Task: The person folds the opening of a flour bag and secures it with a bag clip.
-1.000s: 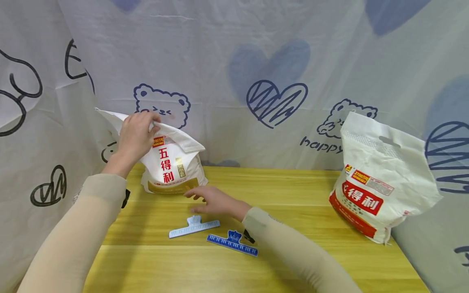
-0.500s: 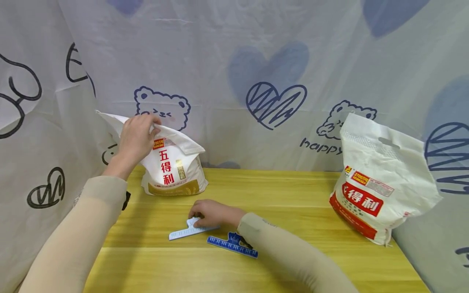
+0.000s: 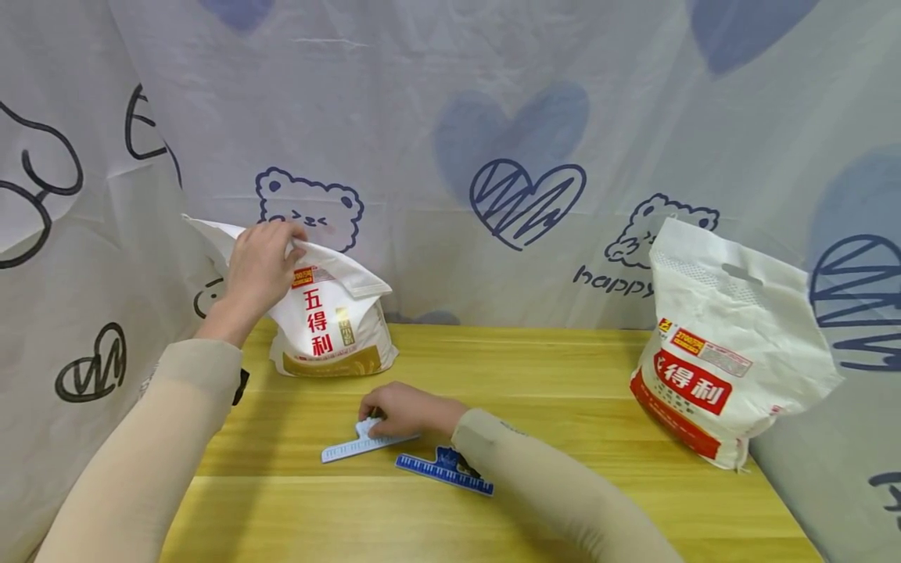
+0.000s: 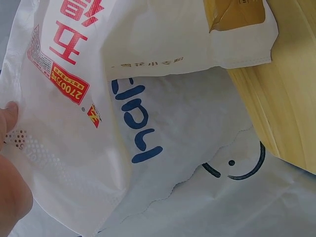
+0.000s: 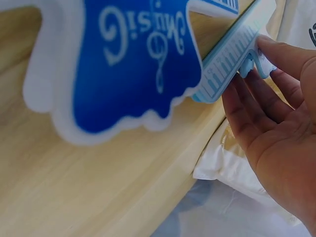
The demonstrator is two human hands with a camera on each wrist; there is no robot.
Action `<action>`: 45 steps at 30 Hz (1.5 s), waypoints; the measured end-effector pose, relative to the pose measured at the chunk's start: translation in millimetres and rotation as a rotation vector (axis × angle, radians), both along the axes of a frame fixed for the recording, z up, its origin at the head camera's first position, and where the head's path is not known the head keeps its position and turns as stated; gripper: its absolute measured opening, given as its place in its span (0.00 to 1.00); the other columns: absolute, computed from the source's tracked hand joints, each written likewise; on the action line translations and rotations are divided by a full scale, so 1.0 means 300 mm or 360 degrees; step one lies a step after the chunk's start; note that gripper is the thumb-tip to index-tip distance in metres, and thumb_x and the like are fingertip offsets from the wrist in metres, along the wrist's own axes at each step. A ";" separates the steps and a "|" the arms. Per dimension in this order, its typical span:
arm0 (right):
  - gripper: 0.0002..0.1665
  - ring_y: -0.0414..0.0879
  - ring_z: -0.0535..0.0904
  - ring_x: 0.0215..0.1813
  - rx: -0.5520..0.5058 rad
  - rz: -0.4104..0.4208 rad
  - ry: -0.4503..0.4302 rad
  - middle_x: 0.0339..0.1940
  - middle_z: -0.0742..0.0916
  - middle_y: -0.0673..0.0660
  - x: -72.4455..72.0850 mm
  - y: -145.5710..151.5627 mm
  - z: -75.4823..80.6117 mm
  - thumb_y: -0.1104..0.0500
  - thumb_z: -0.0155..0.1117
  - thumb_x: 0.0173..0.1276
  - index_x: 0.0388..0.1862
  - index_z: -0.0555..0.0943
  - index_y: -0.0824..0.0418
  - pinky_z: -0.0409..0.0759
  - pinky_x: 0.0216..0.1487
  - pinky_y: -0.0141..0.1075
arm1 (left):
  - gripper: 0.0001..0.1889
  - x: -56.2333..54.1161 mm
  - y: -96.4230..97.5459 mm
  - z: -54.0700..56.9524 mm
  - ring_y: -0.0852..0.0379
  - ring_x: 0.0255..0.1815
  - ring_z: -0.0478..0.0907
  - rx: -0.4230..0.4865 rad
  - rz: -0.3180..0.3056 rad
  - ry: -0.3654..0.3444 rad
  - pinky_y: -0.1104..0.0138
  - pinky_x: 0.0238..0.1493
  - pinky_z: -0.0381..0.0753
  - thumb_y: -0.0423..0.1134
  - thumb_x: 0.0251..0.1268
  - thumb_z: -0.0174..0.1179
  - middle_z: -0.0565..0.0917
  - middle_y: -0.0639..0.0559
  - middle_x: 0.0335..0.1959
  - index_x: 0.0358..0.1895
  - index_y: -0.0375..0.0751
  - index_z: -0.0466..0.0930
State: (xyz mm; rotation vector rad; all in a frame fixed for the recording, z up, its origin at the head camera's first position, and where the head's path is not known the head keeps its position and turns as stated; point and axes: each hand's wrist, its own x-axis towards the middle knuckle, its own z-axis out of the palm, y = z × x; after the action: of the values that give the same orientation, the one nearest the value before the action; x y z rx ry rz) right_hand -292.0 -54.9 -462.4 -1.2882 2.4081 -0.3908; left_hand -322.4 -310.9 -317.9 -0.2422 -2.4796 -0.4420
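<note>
At the left of the table, a white flour bag (image 3: 345, 332) with red lettering stands upright, its top folded over to the right. My left hand (image 3: 262, 262) pinches that top; in the left wrist view, the thumb (image 4: 9, 116) lies on the bag near its perforated band. With thumb and fingers, my right hand (image 3: 408, 410) pinches the handle of a light-blue piano-key clip (image 3: 359, 448), seen closer in the right wrist view as the clip (image 5: 232, 59). Just right of it, partly under the right wrist, lies a dark-blue clip (image 3: 443, 474) marked "Music" (image 5: 143, 64).
A second white flour bag (image 3: 718, 344) with a red label stands at the table's right end, leaning. Behind the wooden table (image 3: 521, 367) hangs a pale printed cloth (image 3: 415, 195), which also covers the left and right sides.
My right hand has come down from above the light-blue clip onto its handle and taken hold of it. The left hand keeps its place on the bag top.
</note>
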 end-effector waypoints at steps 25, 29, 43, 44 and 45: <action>0.25 0.38 0.83 0.52 -0.0301 0.0012 0.0132 0.55 0.87 0.51 0.034 0.014 0.081 0.58 0.71 0.73 0.67 0.82 0.59 0.80 0.53 0.23 | 0.09 -0.003 -0.008 -0.013 0.35 0.59 0.75 0.0003 0.0008 0.0038 0.40 0.72 0.67 0.28 0.74 0.61 0.82 0.37 0.52 0.54 0.35 0.78; 0.22 0.39 0.82 0.49 -0.0444 -0.0099 0.0120 0.53 0.85 0.52 0.032 0.013 0.105 0.58 0.70 0.74 0.65 0.83 0.59 0.81 0.49 0.22 | 0.10 -0.001 -0.009 -0.015 0.35 0.60 0.75 0.0016 0.0009 0.0024 0.40 0.73 0.66 0.29 0.74 0.61 0.82 0.37 0.52 0.54 0.35 0.78; 0.18 0.51 0.84 0.49 -0.1305 -0.0380 0.0106 0.49 0.83 0.63 -0.010 -0.020 0.213 0.68 0.70 0.71 0.58 0.83 0.69 0.86 0.50 0.28 | 0.10 0.000 -0.016 -0.019 0.35 0.60 0.75 0.0022 -0.0007 0.0027 0.40 0.73 0.65 0.28 0.74 0.61 0.82 0.37 0.53 0.54 0.35 0.78; 0.17 0.52 0.84 0.49 -0.1350 -0.0397 0.0131 0.49 0.83 0.63 -0.015 -0.022 0.219 0.68 0.70 0.70 0.57 0.83 0.69 0.86 0.50 0.27 | 0.10 0.000 -0.015 -0.019 0.35 0.60 0.75 0.0022 -0.0009 0.0025 0.40 0.73 0.65 0.28 0.74 0.61 0.82 0.37 0.53 0.54 0.35 0.78; 0.18 0.53 0.84 0.49 -0.1393 -0.0409 0.0149 0.49 0.83 0.63 -0.020 -0.024 0.226 0.68 0.71 0.70 0.57 0.83 0.69 0.86 0.50 0.27 | 0.10 0.000 -0.015 -0.018 0.35 0.60 0.75 0.0023 -0.0012 0.0024 0.40 0.73 0.65 0.28 0.74 0.61 0.82 0.37 0.53 0.54 0.35 0.79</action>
State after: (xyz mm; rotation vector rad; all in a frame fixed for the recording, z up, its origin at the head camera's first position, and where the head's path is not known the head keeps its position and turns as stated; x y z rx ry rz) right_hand -298.1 -62.2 -394.7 -1.2958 2.5659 -1.6211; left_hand -322.5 -315.3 -323.4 -0.2480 -2.4609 -0.4591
